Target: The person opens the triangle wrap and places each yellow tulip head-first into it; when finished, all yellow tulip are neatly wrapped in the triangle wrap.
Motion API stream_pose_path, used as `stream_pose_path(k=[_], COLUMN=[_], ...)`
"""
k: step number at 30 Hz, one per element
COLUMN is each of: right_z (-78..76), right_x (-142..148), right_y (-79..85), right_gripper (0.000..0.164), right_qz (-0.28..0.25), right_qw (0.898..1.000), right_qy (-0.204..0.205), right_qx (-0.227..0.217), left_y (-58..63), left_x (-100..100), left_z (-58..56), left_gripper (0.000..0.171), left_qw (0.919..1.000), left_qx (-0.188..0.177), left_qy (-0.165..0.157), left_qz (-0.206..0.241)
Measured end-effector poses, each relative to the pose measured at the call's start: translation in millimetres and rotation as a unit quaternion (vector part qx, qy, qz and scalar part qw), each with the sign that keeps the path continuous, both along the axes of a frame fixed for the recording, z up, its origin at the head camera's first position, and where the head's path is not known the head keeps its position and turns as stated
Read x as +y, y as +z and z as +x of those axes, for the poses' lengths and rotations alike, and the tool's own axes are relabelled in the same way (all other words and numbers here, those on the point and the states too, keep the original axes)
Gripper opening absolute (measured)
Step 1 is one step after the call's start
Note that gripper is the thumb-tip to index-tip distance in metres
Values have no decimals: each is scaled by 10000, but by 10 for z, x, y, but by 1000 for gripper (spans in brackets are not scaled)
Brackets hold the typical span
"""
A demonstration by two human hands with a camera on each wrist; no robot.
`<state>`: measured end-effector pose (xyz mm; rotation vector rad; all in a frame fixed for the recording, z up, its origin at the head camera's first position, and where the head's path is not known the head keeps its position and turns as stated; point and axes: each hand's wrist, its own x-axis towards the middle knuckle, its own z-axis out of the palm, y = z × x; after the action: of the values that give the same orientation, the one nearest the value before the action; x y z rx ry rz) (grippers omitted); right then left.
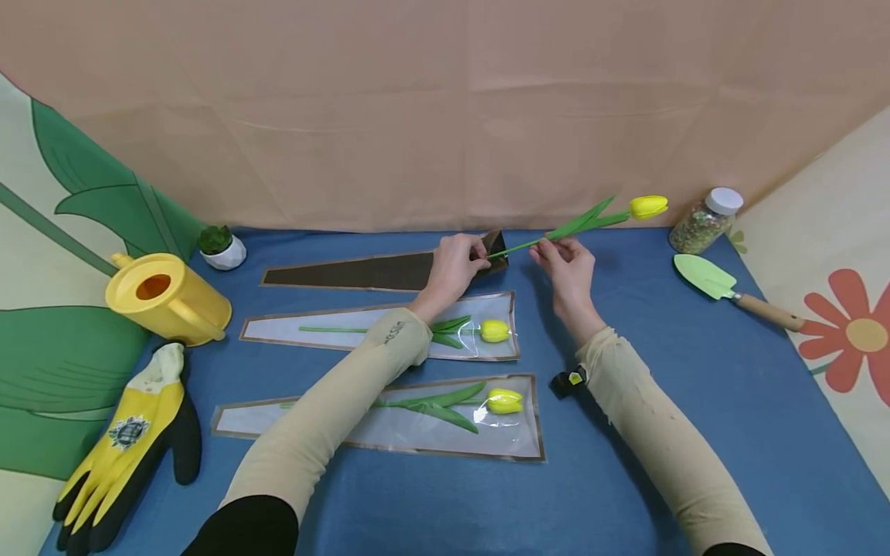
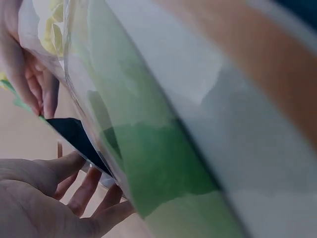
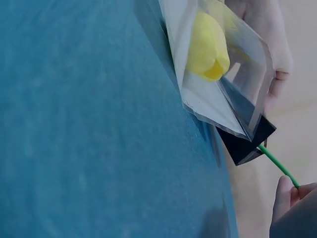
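Note:
A yellow artificial tulip (image 1: 580, 224) is held up by my right hand (image 1: 568, 272), whose thumb and fingers pinch its green stem. The bloom points up and to the right. At the back of the table, my left hand (image 1: 453, 270) grips the wide end of a dark flower sleeve (image 1: 348, 272). That end stands open, and the stem's lower tip is at its mouth; the right wrist view shows the green stem (image 3: 278, 163) entering the dark opening (image 3: 242, 146). Nearer lie two clear-fronted sleeves, each with a yellow tulip (image 1: 495, 331) (image 1: 504, 401) inside.
On the left are a yellow watering can (image 1: 198, 305), a yellow-black glove (image 1: 135, 440) and a small potted succulent (image 1: 222, 249). A jar with a white lid (image 1: 702, 222) and a hand trowel (image 1: 737, 293) lie on the right. A blue cloth (image 1: 612, 479) covers the table.

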<state>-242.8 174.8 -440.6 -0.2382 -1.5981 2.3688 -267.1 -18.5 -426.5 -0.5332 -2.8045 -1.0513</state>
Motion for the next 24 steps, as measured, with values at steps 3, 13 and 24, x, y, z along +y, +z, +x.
stream_pose_path(k=[3,13,24], right_z=[1,18,47], right_x=[-4,-20,-98], right_y=[-14,-29,-27], right_gripper=[23,28,36], right_qz=[-70,-115,-245], right_qw=[9999,9979,9956], right_qy=[62,477,729], right_qx=[-80,-413,-532], left_y=[1,38,38], left_x=[5,40,48], left_z=[3,20,56], left_gripper=[9,8,6], left_qw=[10000,9999,9999], left_qx=[11,70,108], left_qy=[-18,23,74], left_qz=[-16,-105,75])
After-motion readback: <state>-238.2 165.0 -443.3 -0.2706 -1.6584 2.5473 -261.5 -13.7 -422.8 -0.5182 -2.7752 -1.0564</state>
